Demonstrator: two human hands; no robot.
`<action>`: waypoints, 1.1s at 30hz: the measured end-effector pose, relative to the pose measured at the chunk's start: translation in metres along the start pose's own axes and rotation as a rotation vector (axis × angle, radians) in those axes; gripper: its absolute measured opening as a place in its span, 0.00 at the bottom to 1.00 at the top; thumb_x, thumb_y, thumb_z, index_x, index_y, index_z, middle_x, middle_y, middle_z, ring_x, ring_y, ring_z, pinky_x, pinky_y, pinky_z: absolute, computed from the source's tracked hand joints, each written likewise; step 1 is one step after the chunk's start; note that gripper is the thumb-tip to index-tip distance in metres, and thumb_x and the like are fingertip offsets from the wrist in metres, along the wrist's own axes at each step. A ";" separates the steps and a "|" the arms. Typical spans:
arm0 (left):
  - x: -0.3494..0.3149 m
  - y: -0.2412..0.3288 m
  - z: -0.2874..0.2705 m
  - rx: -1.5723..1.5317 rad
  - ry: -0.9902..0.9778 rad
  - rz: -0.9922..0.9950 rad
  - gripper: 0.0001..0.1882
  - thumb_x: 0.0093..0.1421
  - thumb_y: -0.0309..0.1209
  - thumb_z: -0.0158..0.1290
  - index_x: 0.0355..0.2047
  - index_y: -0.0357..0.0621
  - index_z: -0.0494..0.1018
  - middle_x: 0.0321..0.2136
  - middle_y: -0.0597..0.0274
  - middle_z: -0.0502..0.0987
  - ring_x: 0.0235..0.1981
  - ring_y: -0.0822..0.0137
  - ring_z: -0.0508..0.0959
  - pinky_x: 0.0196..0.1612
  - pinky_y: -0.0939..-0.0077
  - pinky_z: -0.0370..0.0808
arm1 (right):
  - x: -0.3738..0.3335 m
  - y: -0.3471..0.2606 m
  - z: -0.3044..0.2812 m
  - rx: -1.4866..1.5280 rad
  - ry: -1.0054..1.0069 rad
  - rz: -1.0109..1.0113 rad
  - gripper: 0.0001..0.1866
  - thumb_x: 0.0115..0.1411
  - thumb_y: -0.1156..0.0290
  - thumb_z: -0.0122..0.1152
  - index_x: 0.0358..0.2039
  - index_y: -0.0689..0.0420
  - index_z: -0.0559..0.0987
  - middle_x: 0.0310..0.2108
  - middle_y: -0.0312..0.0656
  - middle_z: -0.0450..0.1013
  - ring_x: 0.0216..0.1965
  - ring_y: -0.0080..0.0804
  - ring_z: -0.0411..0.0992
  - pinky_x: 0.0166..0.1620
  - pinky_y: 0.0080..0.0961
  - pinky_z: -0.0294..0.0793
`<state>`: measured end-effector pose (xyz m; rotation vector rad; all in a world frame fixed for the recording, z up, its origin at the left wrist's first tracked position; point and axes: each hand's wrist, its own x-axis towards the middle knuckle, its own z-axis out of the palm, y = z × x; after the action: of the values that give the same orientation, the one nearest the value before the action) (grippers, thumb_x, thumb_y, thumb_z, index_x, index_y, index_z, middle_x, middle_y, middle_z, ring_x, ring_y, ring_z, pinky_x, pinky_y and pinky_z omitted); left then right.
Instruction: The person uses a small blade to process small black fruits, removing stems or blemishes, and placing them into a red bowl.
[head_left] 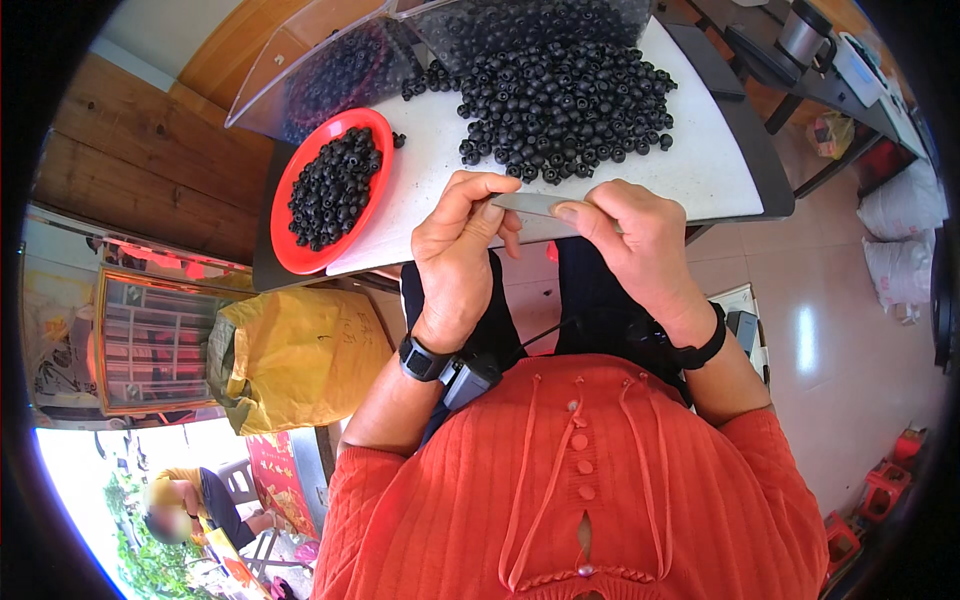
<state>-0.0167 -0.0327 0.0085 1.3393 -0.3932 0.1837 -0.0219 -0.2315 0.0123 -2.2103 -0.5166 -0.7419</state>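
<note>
A slim grey knife (532,203) with a pointed flat blade lies level between my two hands, just over the near edge of the white board (420,225). Its right end is in the closed fingers of my right hand (640,235), which cover the handle, if it has one. At the other end, the thumb and index finger of my left hand (460,240) pinch the tip, while the other fingers curl loosely below. Beyond my hands spreads a heap of round black beads (565,105) with holes. More black beads (335,190) fill part of the red plate (284,240) on the left.
Clear plastic panels (255,90) stand behind the beads. A yellow sack (310,350) leans left of my legs. A metal mug (803,35) stands on a dark side table, with white sacks (895,265) below. A seated person (205,505) is farther off, lower left.
</note>
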 end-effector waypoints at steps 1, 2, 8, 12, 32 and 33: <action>-0.001 0.001 0.001 0.003 -0.008 -0.003 0.14 0.69 0.18 0.46 0.52 0.30 0.76 0.38 0.58 0.73 0.31 0.68 0.76 0.30 0.77 0.75 | -0.003 0.003 0.001 0.142 0.031 0.075 0.21 0.63 0.60 0.67 0.19 0.59 0.74 0.15 0.42 0.68 0.15 0.37 0.67 0.21 0.33 0.64; -0.002 0.001 0.001 0.005 -0.017 -0.007 0.14 0.69 0.18 0.46 0.52 0.31 0.76 0.37 0.58 0.73 0.31 0.68 0.76 0.29 0.78 0.75 | -0.005 0.005 0.002 0.283 0.061 0.152 0.20 0.63 0.61 0.67 0.19 0.59 0.75 0.15 0.42 0.68 0.15 0.35 0.66 0.21 0.32 0.64; 0.001 0.004 0.000 0.009 -0.008 0.012 0.15 0.68 0.18 0.48 0.54 0.32 0.76 0.37 0.58 0.74 0.30 0.68 0.76 0.28 0.78 0.75 | -0.005 0.003 0.000 0.280 0.035 0.204 0.20 0.63 0.61 0.68 0.20 0.60 0.74 0.15 0.43 0.66 0.15 0.34 0.65 0.22 0.31 0.62; 0.001 0.006 0.002 0.014 0.004 0.000 0.15 0.68 0.18 0.47 0.54 0.31 0.76 0.37 0.58 0.74 0.30 0.68 0.76 0.28 0.78 0.75 | -0.003 0.003 0.002 0.229 0.040 0.176 0.21 0.63 0.61 0.68 0.19 0.60 0.73 0.15 0.43 0.65 0.15 0.36 0.64 0.22 0.32 0.62; 0.052 0.059 -0.102 0.948 0.194 0.117 0.10 0.61 0.21 0.58 0.43 0.38 0.82 0.33 0.57 0.78 0.32 0.66 0.78 0.38 0.73 0.75 | -0.009 0.009 -0.010 0.556 0.015 0.284 0.15 0.65 0.65 0.66 0.28 0.65 0.81 0.19 0.32 0.71 0.22 0.15 0.61 0.25 0.18 0.58; 0.052 0.057 -0.105 1.150 0.158 0.178 0.11 0.58 0.23 0.60 0.42 0.38 0.82 0.34 0.54 0.78 0.37 0.60 0.77 0.44 0.67 0.75 | -0.008 0.008 -0.011 0.562 0.016 0.284 0.15 0.66 0.65 0.66 0.28 0.65 0.81 0.19 0.32 0.71 0.22 0.15 0.61 0.25 0.18 0.59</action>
<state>0.0293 0.0766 0.0614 2.3931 -0.2630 0.7368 -0.0269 -0.2461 0.0091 -1.7005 -0.3395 -0.3997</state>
